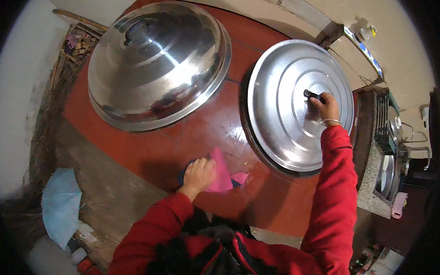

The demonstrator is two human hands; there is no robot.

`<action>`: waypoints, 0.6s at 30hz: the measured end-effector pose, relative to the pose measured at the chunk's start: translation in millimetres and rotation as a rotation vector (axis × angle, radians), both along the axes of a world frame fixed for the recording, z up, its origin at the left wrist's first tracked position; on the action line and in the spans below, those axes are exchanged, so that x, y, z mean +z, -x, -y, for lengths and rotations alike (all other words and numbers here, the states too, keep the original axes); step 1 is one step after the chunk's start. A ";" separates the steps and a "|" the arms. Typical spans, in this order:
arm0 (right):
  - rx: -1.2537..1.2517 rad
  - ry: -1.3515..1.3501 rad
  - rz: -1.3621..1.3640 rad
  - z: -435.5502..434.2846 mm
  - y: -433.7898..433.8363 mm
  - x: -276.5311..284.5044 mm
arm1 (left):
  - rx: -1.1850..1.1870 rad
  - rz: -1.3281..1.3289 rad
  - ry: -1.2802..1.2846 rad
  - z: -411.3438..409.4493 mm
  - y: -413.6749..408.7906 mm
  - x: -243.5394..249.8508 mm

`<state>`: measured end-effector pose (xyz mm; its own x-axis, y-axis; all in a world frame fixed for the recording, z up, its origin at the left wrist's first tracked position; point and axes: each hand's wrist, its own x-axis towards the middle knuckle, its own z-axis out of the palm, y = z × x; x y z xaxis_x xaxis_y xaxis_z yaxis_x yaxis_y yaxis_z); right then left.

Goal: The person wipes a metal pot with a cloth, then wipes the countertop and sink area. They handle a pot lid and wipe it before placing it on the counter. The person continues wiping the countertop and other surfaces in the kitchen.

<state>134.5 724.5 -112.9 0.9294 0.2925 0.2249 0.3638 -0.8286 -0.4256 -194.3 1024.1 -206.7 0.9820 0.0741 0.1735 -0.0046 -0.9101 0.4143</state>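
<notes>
My left hand (199,174) presses a pink cloth (222,173) with dark patches onto the red tiled stove top (205,138). Around the cloth the tiles look wet and shiny. Over on the right, the fingers of my right hand (327,106) are closed around the black handle (310,94) of a ringed aluminium lid (272,88). That lid lies over a round dark rim and looks slightly tilted; whether its edge rests all the way round, I cannot tell. A taller domed steel lid (167,77) sits at the back left, with neither hand touching it.
Firewood and dry twigs (78,44) lie along the wall on the left. A light blue umbrella (61,205) stands open on the floor at lower left. To the right are a stone counter (369,190) with a sink (388,179) and a dark dish rack (383,121).
</notes>
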 end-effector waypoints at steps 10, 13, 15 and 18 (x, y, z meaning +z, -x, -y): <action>-0.300 -0.454 -0.263 75.4 160.4 139.9 | -0.067 -0.154 0.123 -3.8 -4.0 10.1; -0.379 -0.565 -0.299 100.8 216.8 120.9 | -0.218 0.081 -0.131 -12.7 8.0 55.1; -0.454 -0.613 -0.378 92.3 246.1 118.8 | -0.242 -0.077 -0.111 -21.1 21.1 47.7; -0.403 -0.391 -0.317 83.6 265.8 85.7 | -0.235 -0.278 -0.067 -34.8 25.4 36.2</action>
<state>-131.3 641.0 -27.1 0.9881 -0.1419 -0.0593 -0.1369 -0.6362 -0.7593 -219.8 1058.9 -170.5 0.9812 -0.1618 -0.1054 -0.1126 -0.9227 0.3687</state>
